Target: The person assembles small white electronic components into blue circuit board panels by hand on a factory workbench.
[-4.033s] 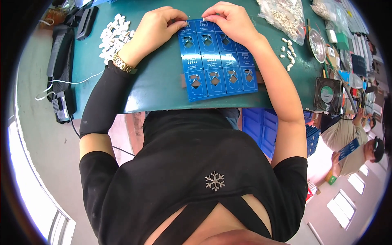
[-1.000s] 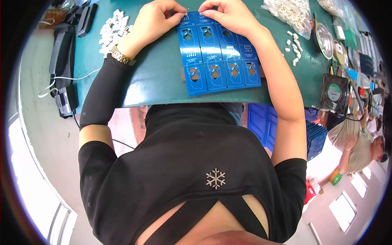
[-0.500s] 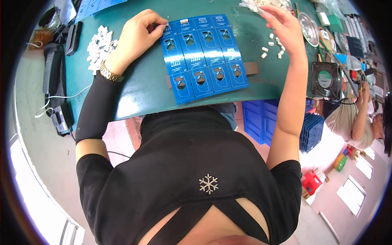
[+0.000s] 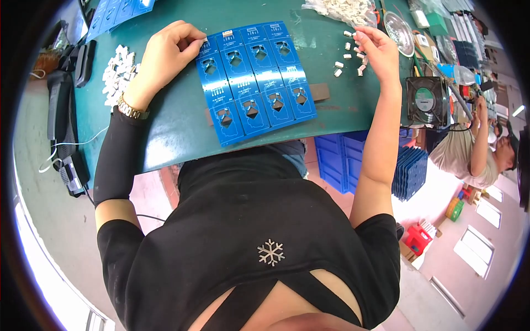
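A blue circuit board panel (image 4: 251, 83) with cut-outs lies slightly curved in front of me, its lower edge near the table's front edge. My left hand (image 4: 174, 52) is closed in a pinch at the panel's far left corner, and a bit of a small white connector shows at its fingertips. One white connector (image 4: 227, 33) sits on the panel's far edge. Over on the right, my right hand (image 4: 378, 52) has thumb and forefinger together beside scattered white connectors (image 4: 347, 56). What lies between those fingertips is too small to make out.
A heap of white connectors (image 4: 118, 71) lies left of my left wrist. Past my right hand are a plastic bag of connectors (image 4: 345, 10), a clear round dish (image 4: 398, 33) and a black fan (image 4: 427, 102). Another person (image 4: 469, 146) is at far right.
My right hand has come away from the plastic bag toward the loose connectors, and its fingers have closed. The left hand keeps its pinch at the panel corner. The whole view has shifted slightly.
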Demonstrator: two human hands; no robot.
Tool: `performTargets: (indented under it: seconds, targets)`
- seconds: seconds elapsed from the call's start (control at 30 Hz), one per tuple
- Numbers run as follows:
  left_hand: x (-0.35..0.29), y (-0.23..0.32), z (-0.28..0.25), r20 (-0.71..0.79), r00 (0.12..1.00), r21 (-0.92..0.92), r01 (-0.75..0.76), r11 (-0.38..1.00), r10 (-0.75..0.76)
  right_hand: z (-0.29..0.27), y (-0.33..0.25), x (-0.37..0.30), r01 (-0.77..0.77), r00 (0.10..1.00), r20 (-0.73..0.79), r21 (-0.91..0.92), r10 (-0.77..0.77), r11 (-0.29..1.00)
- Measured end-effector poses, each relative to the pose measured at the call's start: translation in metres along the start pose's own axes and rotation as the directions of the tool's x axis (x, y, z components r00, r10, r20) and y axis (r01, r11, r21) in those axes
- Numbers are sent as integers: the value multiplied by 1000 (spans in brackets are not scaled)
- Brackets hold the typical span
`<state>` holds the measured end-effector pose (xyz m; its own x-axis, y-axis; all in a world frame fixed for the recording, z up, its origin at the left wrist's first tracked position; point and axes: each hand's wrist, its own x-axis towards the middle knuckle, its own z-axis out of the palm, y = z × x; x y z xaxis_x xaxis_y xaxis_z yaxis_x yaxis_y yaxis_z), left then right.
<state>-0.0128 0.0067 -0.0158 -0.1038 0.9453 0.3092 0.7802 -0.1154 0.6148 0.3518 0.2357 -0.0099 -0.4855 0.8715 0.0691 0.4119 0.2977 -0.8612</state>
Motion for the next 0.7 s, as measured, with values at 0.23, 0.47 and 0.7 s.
performTargets:
  seconds: [0.23, 0.47, 0.7]
  targets:
    - [2, -2, 3, -1, 999, 20, -50, 999, 50, -1, 3, 1, 35, 998, -48, 27, -34, 999]
    - [3, -3, -2, 30, 999, -20, -17, 1000, 18, 2, 15, 11, 121, 984, -135, 29, -116, 992]
    - [1, -5, -3, 31, 1000, 0, 7, 1000, -7, 6, 12, 18, 81, 997, 19, -161, -79, 984]
